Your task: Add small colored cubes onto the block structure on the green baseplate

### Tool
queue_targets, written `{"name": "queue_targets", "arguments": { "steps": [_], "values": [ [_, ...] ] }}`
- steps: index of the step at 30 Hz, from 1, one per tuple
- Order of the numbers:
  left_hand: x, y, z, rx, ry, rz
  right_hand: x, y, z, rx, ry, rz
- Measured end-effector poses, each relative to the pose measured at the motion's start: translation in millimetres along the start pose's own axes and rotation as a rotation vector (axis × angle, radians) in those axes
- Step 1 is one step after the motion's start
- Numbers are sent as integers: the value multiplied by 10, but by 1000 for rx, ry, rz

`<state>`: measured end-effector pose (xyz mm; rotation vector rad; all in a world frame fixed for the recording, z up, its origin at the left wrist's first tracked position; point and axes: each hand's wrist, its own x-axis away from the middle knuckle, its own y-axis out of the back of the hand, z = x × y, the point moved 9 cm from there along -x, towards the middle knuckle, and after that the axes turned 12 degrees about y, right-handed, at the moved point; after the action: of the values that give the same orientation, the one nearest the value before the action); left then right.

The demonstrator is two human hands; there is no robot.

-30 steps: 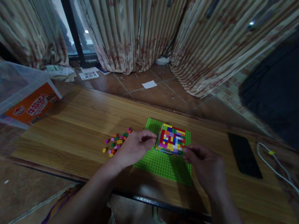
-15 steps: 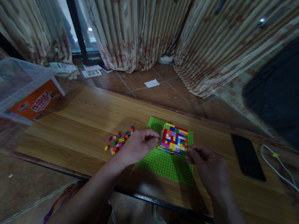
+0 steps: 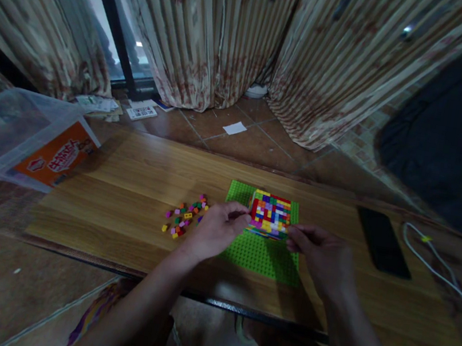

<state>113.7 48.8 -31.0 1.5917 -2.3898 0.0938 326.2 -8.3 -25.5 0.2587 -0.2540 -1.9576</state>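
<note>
A multicoloured block built of toy bricks [image 3: 270, 213] stands on a green studded baseplate [image 3: 264, 256] on the wooden table. Its top is a patchwork of red, yellow, white, purple and other colours. My left hand [image 3: 221, 223] is at the block's left front corner, thumb and forefinger pinched together against its edge. Whatever those fingertips may hold is hidden. From the other side, my right hand [image 3: 322, 259] grips the block's right edge with closed thumb and forefinger. Left of my left hand lie several loose small bricks [image 3: 188, 216] in mixed colours.
At the table's left end stands a clear plastic box [image 3: 16, 129] with an orange label. A black phone [image 3: 383, 242] and a white cable [image 3: 430, 258] lie on the right. Papers [image 3: 141, 110] rest on the tiled floor before striped curtains [image 3: 233, 40].
My left hand has shifted slightly right, its fingertips now over the block's left front corner. More loose bricks show behind it. My right hand has stayed nearly still.
</note>
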Motion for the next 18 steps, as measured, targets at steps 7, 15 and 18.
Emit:
{"name": "queue_targets", "arguments": {
  "steps": [7,15,18],
  "values": [
    [33,5,-14,2,21,-48,4,-2,42,18,-18,-29],
    [30,-9,-13,25,20,-23,6,-8,53,4,-9,-37],
    [15,-5,12,5,15,-20,2,-10,3,-33,-36,-21]
  ]
}}
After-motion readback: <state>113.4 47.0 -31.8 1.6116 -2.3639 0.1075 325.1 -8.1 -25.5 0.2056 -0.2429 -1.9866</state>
